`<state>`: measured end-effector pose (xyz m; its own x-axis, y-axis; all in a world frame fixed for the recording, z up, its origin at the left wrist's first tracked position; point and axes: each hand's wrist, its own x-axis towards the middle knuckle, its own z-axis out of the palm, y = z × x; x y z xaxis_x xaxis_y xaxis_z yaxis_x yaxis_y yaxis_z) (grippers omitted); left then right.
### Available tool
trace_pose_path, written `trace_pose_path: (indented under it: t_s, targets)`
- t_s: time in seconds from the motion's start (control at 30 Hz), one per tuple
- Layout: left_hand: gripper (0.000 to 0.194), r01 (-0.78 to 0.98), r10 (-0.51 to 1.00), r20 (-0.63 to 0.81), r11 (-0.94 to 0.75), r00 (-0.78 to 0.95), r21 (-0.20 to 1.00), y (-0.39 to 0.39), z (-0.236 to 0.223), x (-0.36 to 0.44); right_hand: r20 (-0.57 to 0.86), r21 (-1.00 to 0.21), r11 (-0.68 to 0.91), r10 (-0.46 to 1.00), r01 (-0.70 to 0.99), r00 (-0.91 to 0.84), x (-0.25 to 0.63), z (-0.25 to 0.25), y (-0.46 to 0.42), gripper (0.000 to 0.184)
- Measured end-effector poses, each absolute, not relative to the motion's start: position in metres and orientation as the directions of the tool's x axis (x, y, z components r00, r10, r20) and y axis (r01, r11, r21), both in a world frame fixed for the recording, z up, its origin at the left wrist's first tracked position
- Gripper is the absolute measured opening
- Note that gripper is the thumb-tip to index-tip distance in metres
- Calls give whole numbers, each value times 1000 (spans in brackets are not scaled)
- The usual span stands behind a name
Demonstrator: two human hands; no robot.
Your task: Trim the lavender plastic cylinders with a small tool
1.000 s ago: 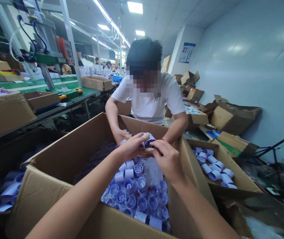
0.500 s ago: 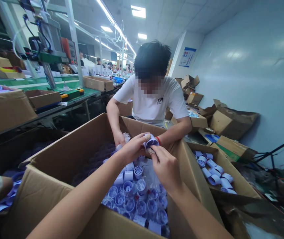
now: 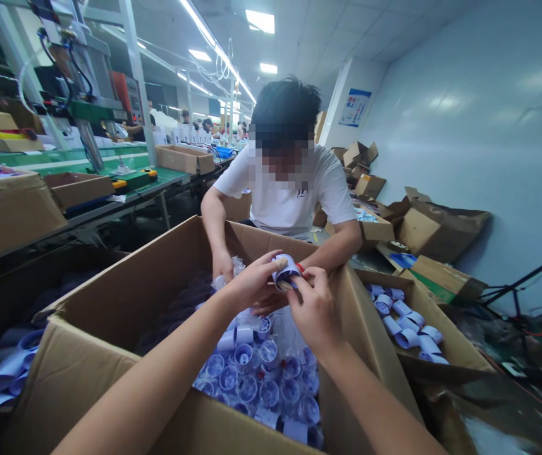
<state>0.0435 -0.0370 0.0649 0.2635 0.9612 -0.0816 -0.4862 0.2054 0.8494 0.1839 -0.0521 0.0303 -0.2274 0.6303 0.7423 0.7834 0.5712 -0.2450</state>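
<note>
My left hand (image 3: 252, 285) pinches a small white and blue plastic cap (image 3: 284, 270) above a big open cardboard box (image 3: 123, 316). My right hand (image 3: 315, 306) is closed against the same cap from the right, fingertips on its lower edge. Below my hands the box holds several more caps (image 3: 261, 373), most lying open side up. Across the box sits a person in a white T-shirt (image 3: 289, 196), whose hands (image 3: 223, 265) reach down into its far end.
A smaller open box (image 3: 460, 354) at the right holds several caps. At the left another box (image 3: 5, 370) holds more. A green workbench (image 3: 85, 170) with a press machine (image 3: 76, 82) runs along the left. Crumpled cardboard boxes (image 3: 441, 221) lie by the right wall.
My right hand has risen slightly and closed in on the cap held by my left. The person opposite has shifted a little; the view has swayed slightly.
</note>
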Motion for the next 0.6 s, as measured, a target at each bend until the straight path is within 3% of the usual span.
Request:
trace_pose_path:
  t_s: [0.4, 0.6]
  targets:
    - [29, -434, 946, -40, 184, 321, 882, -36, 61, 44, 810, -186, 589, 545, 787, -217, 184, 32, -59, 21]
    - [38, -446, 927, -6, 186, 375, 876, -35, 59, 44, 822, -254, 623, 542, 739, -174, 183, 33, -57, 16]
